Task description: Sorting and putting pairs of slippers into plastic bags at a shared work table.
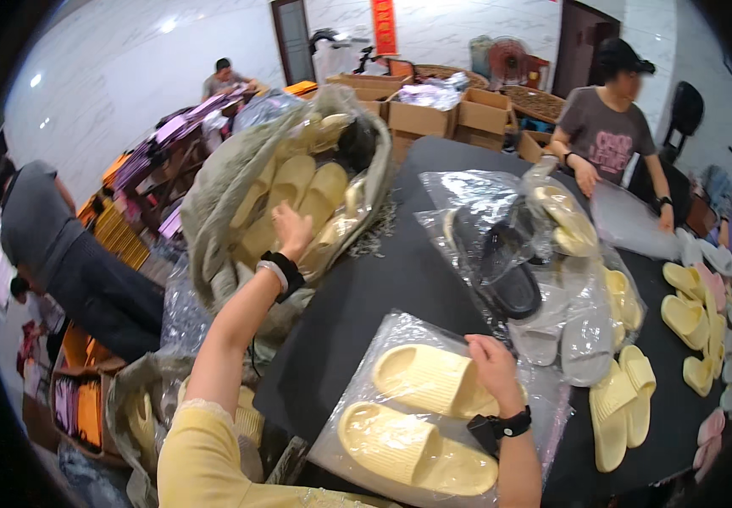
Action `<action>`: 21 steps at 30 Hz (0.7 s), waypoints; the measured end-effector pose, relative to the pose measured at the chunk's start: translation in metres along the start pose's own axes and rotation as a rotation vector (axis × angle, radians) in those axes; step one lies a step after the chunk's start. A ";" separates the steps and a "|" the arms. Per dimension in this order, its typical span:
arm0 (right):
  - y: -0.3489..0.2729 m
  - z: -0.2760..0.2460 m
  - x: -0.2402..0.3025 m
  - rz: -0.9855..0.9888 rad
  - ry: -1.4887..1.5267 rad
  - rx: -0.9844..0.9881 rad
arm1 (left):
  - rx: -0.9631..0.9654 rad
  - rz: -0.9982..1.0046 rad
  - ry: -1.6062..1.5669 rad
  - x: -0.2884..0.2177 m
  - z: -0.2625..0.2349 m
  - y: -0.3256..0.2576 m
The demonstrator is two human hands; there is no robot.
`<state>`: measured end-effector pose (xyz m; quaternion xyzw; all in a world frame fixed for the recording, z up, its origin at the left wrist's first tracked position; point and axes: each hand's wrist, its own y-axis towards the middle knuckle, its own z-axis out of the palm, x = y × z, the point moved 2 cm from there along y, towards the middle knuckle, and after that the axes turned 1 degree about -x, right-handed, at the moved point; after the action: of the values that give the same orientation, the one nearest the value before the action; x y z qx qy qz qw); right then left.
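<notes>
L hand (291, 227) reaches w/ fingers spread into grey woven sack (222, 182) of pale yellow foam slippers (311, 190); R hand (493, 362) presses flat on bagged pale yellow slipper pair (421, 415) atop black table (400, 279).

Across the black surface (400, 288), a person in a grey shirt (605, 127) handles a clear plastic sheet (633, 222). Bagged black slippers (501, 262) and grey slippers (565, 334) lie mid-surface, with loose yellow slippers (624, 406) near the right edge. Cardboard boxes (446, 114) stand behind. At the far left another person in dark clothes (61, 254) bends over.
</notes>
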<state>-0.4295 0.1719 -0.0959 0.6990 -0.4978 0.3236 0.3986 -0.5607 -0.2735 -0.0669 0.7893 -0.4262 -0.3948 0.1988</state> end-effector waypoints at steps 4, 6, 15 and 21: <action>-0.001 -0.001 -0.004 0.039 -0.059 0.018 | 0.790 -0.129 -0.030 0.145 0.016 0.005; -0.001 0.001 -0.005 0.046 -0.060 0.028 | 0.883 -0.283 -0.317 0.185 0.026 -0.005; -0.005 0.000 0.001 0.049 -0.049 0.032 | 0.314 0.173 0.010 0.184 0.018 -0.022; -0.003 0.004 0.002 0.097 -0.007 0.060 | 0.372 -0.154 0.076 0.177 -0.012 -0.005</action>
<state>-0.4255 0.1682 -0.0974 0.6868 -0.5224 0.3551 0.3596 -0.4911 -0.4180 -0.1439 0.8569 -0.4224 -0.2934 0.0346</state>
